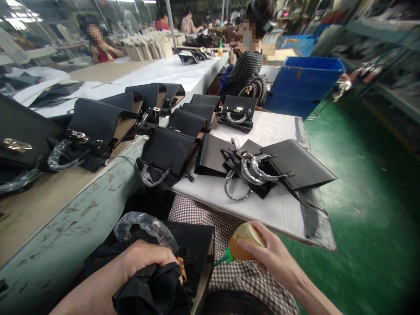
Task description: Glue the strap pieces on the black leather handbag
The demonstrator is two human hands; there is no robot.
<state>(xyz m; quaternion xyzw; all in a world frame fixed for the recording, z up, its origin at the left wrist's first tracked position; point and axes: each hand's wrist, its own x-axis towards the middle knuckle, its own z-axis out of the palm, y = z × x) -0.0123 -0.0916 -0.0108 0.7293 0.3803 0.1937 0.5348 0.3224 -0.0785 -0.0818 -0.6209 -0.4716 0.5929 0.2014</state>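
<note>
A black handbag (193, 243) with a plastic-wrapped handle (144, 224) rests on my lap at the bottom of the view. My left hand (144, 260) is closed over its black flap near a gold clasp. To the right, my right hand (271, 256) grips a small yellow squeeze bottle (244, 240). The bottle's green nozzle (221, 261) points at the bag's right edge.
Several finished black handbags (170, 153) lie on a white-covered board (278, 205) in front of me and along the long worktable (65, 218) at left. A seated person in a striped top (244, 70) works ahead. Blue bins (305, 83) and green floor (370, 197) are on the right.
</note>
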